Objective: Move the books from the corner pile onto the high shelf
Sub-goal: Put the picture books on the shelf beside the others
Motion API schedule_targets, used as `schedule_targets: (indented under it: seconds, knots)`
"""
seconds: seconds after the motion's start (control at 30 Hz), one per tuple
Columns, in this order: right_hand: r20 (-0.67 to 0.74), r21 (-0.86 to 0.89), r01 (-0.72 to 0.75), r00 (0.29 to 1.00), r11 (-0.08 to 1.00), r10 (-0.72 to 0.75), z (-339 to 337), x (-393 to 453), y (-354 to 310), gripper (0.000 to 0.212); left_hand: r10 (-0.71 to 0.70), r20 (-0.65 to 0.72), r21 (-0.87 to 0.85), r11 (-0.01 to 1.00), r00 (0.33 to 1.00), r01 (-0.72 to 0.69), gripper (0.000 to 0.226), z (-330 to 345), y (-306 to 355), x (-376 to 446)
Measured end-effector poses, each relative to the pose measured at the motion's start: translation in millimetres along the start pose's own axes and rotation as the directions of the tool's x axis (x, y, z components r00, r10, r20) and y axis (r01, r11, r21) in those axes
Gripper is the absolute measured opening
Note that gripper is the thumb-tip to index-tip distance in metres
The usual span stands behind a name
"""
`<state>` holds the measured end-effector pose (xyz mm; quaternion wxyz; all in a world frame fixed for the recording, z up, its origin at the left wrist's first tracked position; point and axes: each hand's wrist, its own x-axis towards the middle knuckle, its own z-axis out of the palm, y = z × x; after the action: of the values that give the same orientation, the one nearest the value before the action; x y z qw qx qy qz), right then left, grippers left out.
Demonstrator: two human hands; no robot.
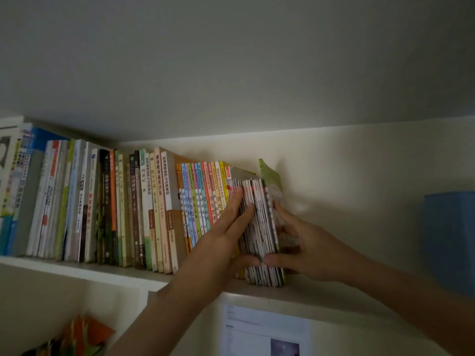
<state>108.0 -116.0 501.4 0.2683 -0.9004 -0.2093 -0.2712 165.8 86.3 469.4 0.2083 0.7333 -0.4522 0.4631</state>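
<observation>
A bundle of thin booklets (259, 227) with red and white spines stands upright on the high shelf (321, 295), at the right end of a long row of books (123, 209). A green-covered book (270, 176) leans against its right side. My left hand (231, 227) lies along the bundle's left side, fingers straight on the spines and thumb under its lower end. My right hand (305, 250) grips the right side, with its fingers on the green cover and its thumb at the bundle's lower front.
The shelf runs on bare to the right of the bundle. A blue box (449, 240) stands at the far right. A printed sheet (264, 330) hangs below the shelf. Colourful items (82, 337) lie in the lower left compartment. The ceiling is close above.
</observation>
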Motion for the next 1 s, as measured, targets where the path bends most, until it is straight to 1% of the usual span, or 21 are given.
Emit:
schedule_targets:
  seconds: [0.1,0.17,0.2,0.27,0.33,0.4,0.47,0.6,0.67,0.73,0.77,0.83,0.9,1.0]
  knots:
    - [-0.001,-0.025,-0.004,1.0,1.0,0.004,0.9,-0.9,0.8,0.114,-0.029,-0.061,-0.05,0.998,0.998,0.025,0.09,-0.9,1.1,2.5]
    - [-0.002,0.011,0.004,1.0,1.0,-0.004,0.2,-3.0,-1.2,0.111,-0.044,-0.066,-0.05,0.998,0.997,0.041,0.097,-2.1,1.7,1.1]
    - [-0.01,0.041,0.0,1.0,0.999,0.001,0.1,-3.4,-0.3,0.106,-0.056,-0.07,-0.054,0.997,0.996,0.052,0.101,-1.8,1.3,-0.6]
    - [-0.056,0.129,-0.016,0.998,0.992,0.024,-0.3,-4.0,-6.6,0.089,-0.06,-0.062,-0.082,0.995,0.996,0.055,0.103,-0.5,1.3,-3.7]
    - [-0.105,0.163,-0.034,0.993,0.986,0.051,-0.5,-3.1,-17.6,0.083,-0.059,-0.021,-0.111,0.992,0.998,0.057,0.104,1.9,0.2,-6.3]
    - [-0.144,0.121,-0.036,0.988,0.992,0.053,-1.4,0.9,-23.6,0.083,-0.062,-0.002,-0.1,0.993,0.998,0.062,0.105,4.1,-3.1,-7.0]
    - [-0.147,0.082,-0.041,0.988,0.996,0.053,0.5,4.9,-24.5,0.082,-0.053,-0.001,-0.092,0.994,0.999,0.052,0.108,5.2,-5.9,-5.2]
    - [-0.166,0.015,-0.057,0.984,0.998,0.058,8.9,4.0,-26.2,0.079,-0.061,0.023,-0.214,0.975,0.998,0.065,0.111,3.3,-6.1,-3.5]
    - [-0.148,0.044,-0.071,0.986,0.996,0.077,7.8,2.1,-28.2,0.077,-0.062,0.019,-0.221,0.973,0.998,0.065,0.108,3.0,-6.3,-6.4]
    - [-0.103,0.111,-0.091,0.989,0.99,0.102,6.8,-1.1,-28.7,0.086,-0.087,-0.017,-0.206,0.975,0.996,0.082,0.109,3.1,-10.0,-10.4]
    - [-0.086,0.106,-0.085,0.992,0.991,0.094,7.5,-2.8,-27.9,0.096,-0.096,-0.023,-0.193,0.977,0.995,0.089,0.109,2.8,-11.6,-11.3]
    - [-0.064,0.022,-0.071,0.995,0.997,0.072,10.0,-4.4,-24.1,0.114,-0.103,-0.001,-0.137,0.985,0.995,0.102,0.106,2.7,-11.7,-10.2]
    - [-0.051,-0.006,-0.075,0.996,0.997,0.074,12.4,-3.2,-21.6,0.119,-0.097,-0.02,-0.036,0.995,0.995,0.097,0.103,1.9,-10.4,-6.2]
    - [-0.056,-0.004,-0.071,0.996,0.997,0.071,15.1,-2.8,-20.1,0.118,-0.081,-0.12,0.147,0.984,0.989,0.098,0.102,0.9,-7.1,-4.1]
